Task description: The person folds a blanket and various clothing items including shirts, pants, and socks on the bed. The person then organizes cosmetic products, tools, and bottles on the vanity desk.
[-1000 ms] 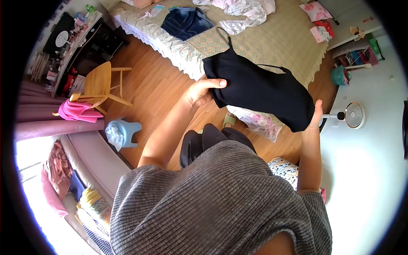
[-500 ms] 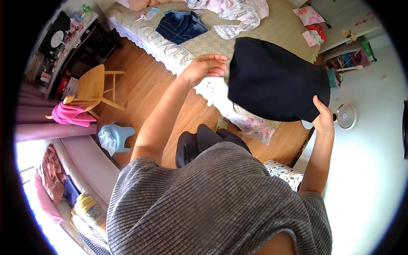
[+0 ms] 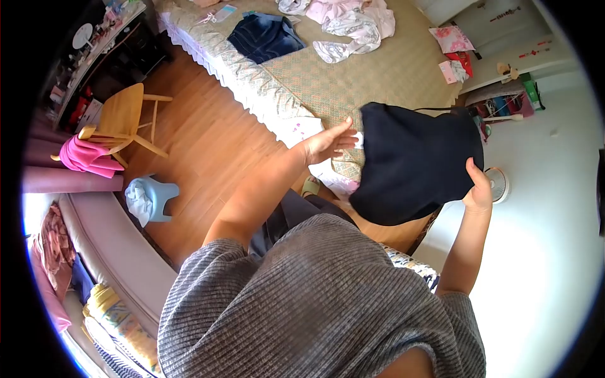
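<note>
A black garment (image 3: 419,164) hangs stretched out in front of me over the bed's near corner; a thin dark strap or cord shows along its top edge. My right hand (image 3: 479,186) is closed on its right end, thumb on the near side. Just off its left edge is my left hand (image 3: 329,142), fingers stretched and apart, holding nothing. A small white tag or patch (image 3: 359,140) shows between those fingertips and the cloth. Beyond, dark denim (image 3: 265,38) and a pile of pale printed clothes (image 3: 356,28) lie on the bed (image 3: 378,79).
On the left are a wooden chair (image 3: 123,116) with pink cloth (image 3: 88,154), a blue stool-like bin (image 3: 157,195) holding something white, and a cluttered dressing table (image 3: 94,60). A fan (image 3: 498,184) stands by the right wall. Folded textiles (image 3: 116,315) lie at lower left.
The black garment has dropped lower and its left edge has swung, with the strap now showing. My left hand has moved down and right, its fingers spreading. The right hand keeps its hold.
</note>
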### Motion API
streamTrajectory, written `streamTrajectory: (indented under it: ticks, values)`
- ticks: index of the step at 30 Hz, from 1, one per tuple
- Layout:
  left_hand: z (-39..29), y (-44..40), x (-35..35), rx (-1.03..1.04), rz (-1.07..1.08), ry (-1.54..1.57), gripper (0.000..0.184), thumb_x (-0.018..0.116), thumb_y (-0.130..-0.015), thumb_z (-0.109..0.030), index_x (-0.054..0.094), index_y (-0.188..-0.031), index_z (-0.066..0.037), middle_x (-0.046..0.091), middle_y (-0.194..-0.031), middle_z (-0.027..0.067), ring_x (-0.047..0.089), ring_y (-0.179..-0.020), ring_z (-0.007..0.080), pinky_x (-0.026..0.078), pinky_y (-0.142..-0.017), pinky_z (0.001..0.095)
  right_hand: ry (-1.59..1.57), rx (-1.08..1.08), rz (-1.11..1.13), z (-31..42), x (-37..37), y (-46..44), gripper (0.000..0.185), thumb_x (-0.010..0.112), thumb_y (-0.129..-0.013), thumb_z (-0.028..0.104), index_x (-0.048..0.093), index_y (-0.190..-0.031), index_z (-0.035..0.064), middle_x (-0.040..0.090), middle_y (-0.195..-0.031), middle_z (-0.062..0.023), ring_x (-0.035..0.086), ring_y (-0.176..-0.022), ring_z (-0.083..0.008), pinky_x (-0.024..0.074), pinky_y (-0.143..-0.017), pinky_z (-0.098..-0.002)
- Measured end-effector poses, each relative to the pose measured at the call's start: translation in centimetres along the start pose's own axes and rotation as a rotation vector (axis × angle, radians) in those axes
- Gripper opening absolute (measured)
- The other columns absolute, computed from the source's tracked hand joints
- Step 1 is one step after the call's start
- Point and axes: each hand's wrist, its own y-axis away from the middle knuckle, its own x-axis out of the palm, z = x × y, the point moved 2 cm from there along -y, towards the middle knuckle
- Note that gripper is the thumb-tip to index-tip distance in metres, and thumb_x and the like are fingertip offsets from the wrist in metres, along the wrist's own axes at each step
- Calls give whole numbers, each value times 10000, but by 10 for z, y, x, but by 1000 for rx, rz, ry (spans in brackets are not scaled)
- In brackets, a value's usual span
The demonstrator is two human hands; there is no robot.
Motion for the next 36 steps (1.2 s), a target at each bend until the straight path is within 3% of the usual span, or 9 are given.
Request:
streamTrajectory:
  ticks: [2,4,6,11,17,29,33,36]
  values:
    - [0,13,15,90,210,126,722,507,-815,-564,376,-1305,-50,463,-1287,92,421,-1200,207,288,-1018,384,10,36,-41,-1,-3,0,390,527,-883,137,442,-1210,-58,518,-1202,-153,534,-1077,-240,434,-919,-355]
    - [-2,22,17,132,106,167,644,633,-792,-411,430,-1258,-16,500,-1244,121,462,-1162,229,324,-1013,375,29,32,-52,-1,-4,-1,366,518,-881,115,457,-1194,-65,529,-1187,-156,542,-1068,-243,438,-916,-356]
    - [-12,31,15,225,15,166,605,620,-806,-407,464,-1223,3,512,-1227,125,473,-1149,231,335,-1006,351,55,14,-42,-3,-4,-1,325,477,-903,120,481,-1170,-64,552,-1158,-155,549,-1063,-248,440,-915,-360]
    - [-15,27,-12,330,-72,230,584,588,-836,-398,459,-1215,28,517,-1214,127,469,-1143,222,329,-1001,323,34,11,-131,-12,5,-7,356,506,-890,129,464,-1186,-65,526,-1193,-158,526,-1090,-255,423,-932,-363]
    - [-27,44,-13,364,-54,287,472,514,-892,-347,482,-1194,14,543,-1180,114,507,-1102,203,374,-968,316,-105,29,-179,-25,-18,-22,404,501,-894,167,430,-1218,-62,506,-1214,-175,514,-1102,-275,411,-947,-381]
    - [-26,65,-15,366,74,374,444,460,-915,-340,470,-1208,-6,563,-1152,110,555,-1041,205,427,-915,318,-142,7,-146,-38,-22,-19,402,507,-885,156,435,-1226,-44,511,-1215,-161,506,-1113,-272,391,-966,-394]
    - [-13,50,-36,333,-89,180,390,428,-927,-346,493,-1191,-65,532,-1169,62,492,-1071,156,382,-912,355,-104,-9,-91,-44,-13,-13,420,509,-880,146,415,-1241,-46,495,-1233,-162,494,-1129,-279,382,-973,-402]
    - [-10,50,-28,311,-383,-136,451,552,-863,-339,464,-1244,-115,496,-1172,35,445,-1080,158,328,-922,340,-108,43,-78,-56,-3,-12,443,516,-871,123,387,-1257,-52,479,-1248,-170,484,-1140,-289,379,-977,-412]
